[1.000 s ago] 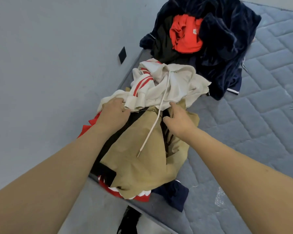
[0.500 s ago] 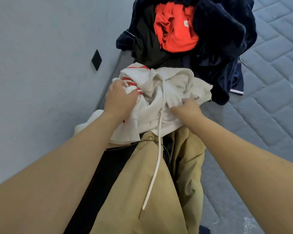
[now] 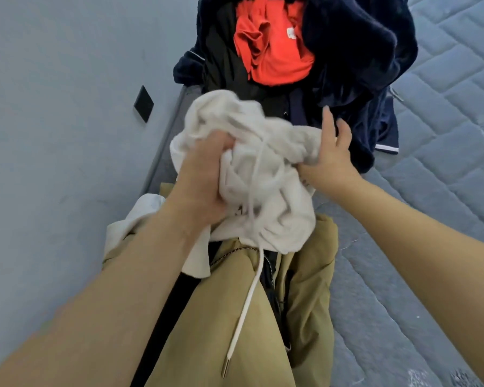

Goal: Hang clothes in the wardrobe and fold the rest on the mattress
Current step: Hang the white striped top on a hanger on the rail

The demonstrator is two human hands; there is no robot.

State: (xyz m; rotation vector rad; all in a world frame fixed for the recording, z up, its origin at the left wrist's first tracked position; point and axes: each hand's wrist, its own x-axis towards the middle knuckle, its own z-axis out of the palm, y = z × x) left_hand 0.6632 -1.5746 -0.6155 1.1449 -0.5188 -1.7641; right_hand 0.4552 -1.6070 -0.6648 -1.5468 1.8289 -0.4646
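Observation:
A crumpled white hoodie (image 3: 271, 191) with a long drawstring is lifted off the pile. My left hand (image 3: 204, 180) grips a bunch of its cloth from the left. On its right edge my right hand (image 3: 330, 155) pinches the cloth with the thumb while the fingers stand out straight. Under the hoodie lies a tan jacket (image 3: 235, 317) with a zip, over black cloth. Behind it are a dark navy garment (image 3: 361, 60) and a red garment (image 3: 277, 48). All of it lies along the left edge of the grey quilted mattress (image 3: 444, 135).
A grey wall (image 3: 53, 135) runs close along the left, with a small black square plate (image 3: 143, 104) on it. Bare quilted mattress stretches to the right of the clothes pile.
Both hands have lifted and bunched the white hoodie, hiding its red stripes. My right hand shifted to the hoodie's right edge and spread its fingers. The view moved closer to the pile.

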